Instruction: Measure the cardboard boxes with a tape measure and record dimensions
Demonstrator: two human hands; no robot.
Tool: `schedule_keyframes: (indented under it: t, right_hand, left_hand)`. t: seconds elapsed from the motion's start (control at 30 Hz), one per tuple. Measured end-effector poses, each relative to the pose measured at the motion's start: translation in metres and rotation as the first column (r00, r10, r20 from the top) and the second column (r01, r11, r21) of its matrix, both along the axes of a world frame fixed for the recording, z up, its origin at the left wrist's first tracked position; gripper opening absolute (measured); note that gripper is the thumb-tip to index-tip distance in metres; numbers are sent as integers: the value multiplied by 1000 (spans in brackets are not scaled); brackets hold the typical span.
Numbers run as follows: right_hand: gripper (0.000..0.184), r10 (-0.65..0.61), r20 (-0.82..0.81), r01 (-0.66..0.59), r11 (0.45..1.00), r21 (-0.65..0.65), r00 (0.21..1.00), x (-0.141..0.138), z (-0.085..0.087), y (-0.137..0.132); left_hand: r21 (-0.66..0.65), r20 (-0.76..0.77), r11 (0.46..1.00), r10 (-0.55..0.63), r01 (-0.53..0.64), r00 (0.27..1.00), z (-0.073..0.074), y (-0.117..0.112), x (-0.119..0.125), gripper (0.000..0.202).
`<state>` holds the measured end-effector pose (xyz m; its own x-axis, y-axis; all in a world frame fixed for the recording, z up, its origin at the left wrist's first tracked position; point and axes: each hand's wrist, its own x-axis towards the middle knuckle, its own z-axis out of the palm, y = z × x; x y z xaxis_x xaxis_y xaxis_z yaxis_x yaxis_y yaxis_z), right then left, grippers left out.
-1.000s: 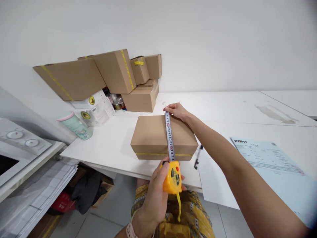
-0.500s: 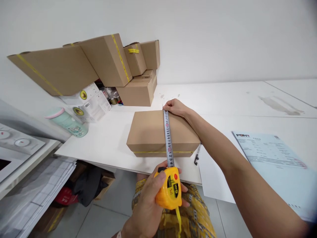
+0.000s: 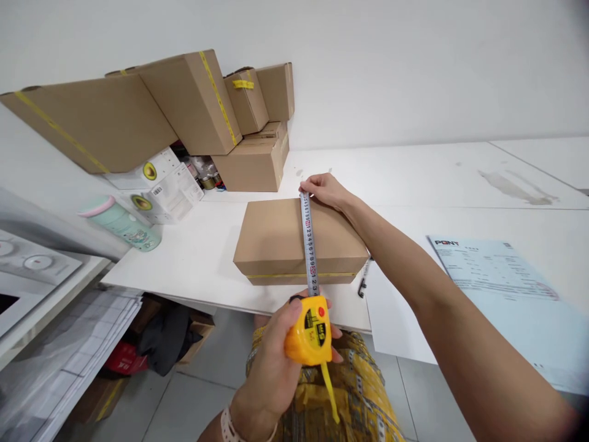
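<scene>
A flat brown cardboard box (image 3: 276, 236) with yellow tape along its front lies near the front edge of the white table (image 3: 207, 258). A yellow tape measure (image 3: 309, 331) is gripped in my left hand (image 3: 276, 362), just below the table edge. Its white blade (image 3: 307, 242) runs across the box top from front to back. My right hand (image 3: 324, 189) pinches the blade's end against the far edge of the box.
Several cardboard boxes (image 3: 193, 104) are piled against the wall at the back left, over white avocado-print boxes (image 3: 161, 184). A mint tumbler (image 3: 120, 222) lies on its side. A pen (image 3: 363, 279) and a printed sheet (image 3: 497, 273) lie to the right.
The view has tilted a little, so everything sits lower in the picture. My left hand with the tape measure case has shifted slightly; the blade still spans the box.
</scene>
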<state>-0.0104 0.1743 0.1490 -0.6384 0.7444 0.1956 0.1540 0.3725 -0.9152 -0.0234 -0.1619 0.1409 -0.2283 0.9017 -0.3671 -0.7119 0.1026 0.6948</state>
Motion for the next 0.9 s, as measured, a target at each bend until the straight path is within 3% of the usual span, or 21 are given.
schedule_keyframes:
  t: [0.07,0.13,0.23,0.3,0.37,0.43,0.53,0.6,0.67,0.8,0.9]
  right_hand:
    - [39,-80,-180,75,997,-35,980,10,3,-2]
    - [47,-202,-288,196,979,-50,936,31,5,-9]
    - [59,-365,-268,367,929,-43,892,78,-3,-35]
    - [66,-433,-150,434,901,-27,889,110,-17,-62]
    - [68,-353,24,352,935,34,935,134,-33,-91]
    - [66,-249,67,244,967,78,966,145,-45,-114]
    - [67,-163,60,155,981,117,985,144,-43,-130]
    - [68,-214,51,207,971,121,975,136,-29,-127]
    - [58,-302,53,292,945,147,952,125,-10,-115]
    - [44,-439,35,405,855,325,898,99,18,-81]
    - [36,-379,-47,366,843,394,924,82,25,-62]
  left_hand:
    - [44,-66,997,60,-57,996,2,-8,-12,44]
    - [121,-187,977,197,-177,962,-1,-19,-30,46]
    - [231,-352,897,438,-377,827,-16,-31,-65,47]
    - [231,-407,875,483,-424,775,-31,-32,-88,46]
    - [182,-416,897,442,-403,795,-44,-28,-104,45]
    - [139,-398,925,379,-354,835,-51,-24,-113,46]
    - [151,-406,946,325,-288,854,-42,-17,-122,48]
    - [203,-447,947,316,-249,837,-28,-11,-128,51]
    - [260,-487,940,326,-222,810,-12,-3,-135,54]
    - [322,-528,924,358,-208,770,7,15,-139,48]
    - [368,-558,894,431,-254,709,8,17,-119,46]
